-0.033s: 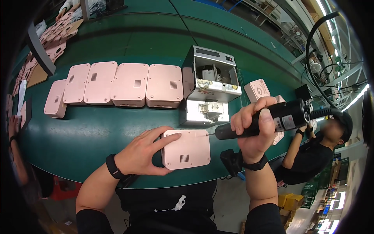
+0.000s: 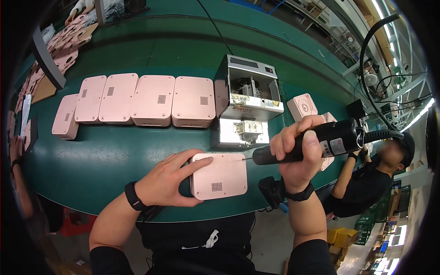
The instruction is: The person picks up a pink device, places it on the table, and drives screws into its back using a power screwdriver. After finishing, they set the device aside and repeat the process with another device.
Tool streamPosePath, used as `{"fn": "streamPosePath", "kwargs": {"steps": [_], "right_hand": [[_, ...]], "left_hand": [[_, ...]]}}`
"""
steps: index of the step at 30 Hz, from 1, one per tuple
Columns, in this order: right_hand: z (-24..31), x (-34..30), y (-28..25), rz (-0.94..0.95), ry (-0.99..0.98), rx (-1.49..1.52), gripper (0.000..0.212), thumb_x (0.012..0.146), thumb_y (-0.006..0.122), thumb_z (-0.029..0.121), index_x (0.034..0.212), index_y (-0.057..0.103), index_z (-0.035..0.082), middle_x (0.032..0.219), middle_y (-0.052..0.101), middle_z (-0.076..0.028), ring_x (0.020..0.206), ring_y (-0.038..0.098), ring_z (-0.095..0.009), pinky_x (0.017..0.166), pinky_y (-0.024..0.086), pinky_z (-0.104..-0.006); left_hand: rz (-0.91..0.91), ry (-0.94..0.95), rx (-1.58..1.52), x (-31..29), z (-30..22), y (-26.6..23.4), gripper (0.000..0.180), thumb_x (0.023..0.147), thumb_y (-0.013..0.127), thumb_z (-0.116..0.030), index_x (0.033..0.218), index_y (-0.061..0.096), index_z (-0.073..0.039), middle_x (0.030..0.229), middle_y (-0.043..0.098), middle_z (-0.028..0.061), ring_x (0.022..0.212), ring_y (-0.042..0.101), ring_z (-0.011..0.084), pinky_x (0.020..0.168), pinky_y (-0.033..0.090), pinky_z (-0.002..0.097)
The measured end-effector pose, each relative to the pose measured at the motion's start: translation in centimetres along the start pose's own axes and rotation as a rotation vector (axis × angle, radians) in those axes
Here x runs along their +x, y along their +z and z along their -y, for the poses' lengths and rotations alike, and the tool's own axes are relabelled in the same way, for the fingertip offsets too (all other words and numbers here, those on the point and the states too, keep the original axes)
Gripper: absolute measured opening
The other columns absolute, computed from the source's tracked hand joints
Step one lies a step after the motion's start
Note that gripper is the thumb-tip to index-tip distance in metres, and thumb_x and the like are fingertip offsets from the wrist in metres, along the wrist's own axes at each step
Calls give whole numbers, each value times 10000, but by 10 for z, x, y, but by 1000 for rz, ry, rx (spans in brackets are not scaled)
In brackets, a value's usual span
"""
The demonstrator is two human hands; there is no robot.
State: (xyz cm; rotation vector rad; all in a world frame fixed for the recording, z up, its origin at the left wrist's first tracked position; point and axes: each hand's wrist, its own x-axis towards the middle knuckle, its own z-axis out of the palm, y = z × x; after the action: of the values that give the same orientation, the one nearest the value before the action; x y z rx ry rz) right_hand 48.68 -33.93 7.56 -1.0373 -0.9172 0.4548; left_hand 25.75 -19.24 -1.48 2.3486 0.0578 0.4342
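Gripping pink case [image 2: 224,172] w/ L fingers [image 2: 197,166] at its left end — clamping black driver [image 2: 337,133] in R fingers [image 2: 286,140], right of case, w/ bit [image 2: 248,158] at its far-R corner.

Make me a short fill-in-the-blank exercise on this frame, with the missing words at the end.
1. The right hand grips a corded screwdriver whose body is ____ in colour.
2. The left hand holds the pink case at its ____ end, as the picture shows it.
3. The row of pink cases left of the metal machine numbers ____.
4. The tabletop under them is coloured ____.

Missing words: black; left; five; green.
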Motion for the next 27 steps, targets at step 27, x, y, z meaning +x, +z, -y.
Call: {"fn": "streamPosePath", "kwargs": {"steps": [27], "right_hand": [[28, 19, 35, 30, -1, 30, 223, 987, 507, 282, 1057, 447, 80, 645, 480, -58, 507, 482, -164, 530, 444, -345]], "left_hand": [[16, 3, -4, 0, 1, -1, 880, 666, 881, -368, 1429, 509, -133, 1408, 489, 160, 1209, 560, 363, 994, 482, 435]]}}
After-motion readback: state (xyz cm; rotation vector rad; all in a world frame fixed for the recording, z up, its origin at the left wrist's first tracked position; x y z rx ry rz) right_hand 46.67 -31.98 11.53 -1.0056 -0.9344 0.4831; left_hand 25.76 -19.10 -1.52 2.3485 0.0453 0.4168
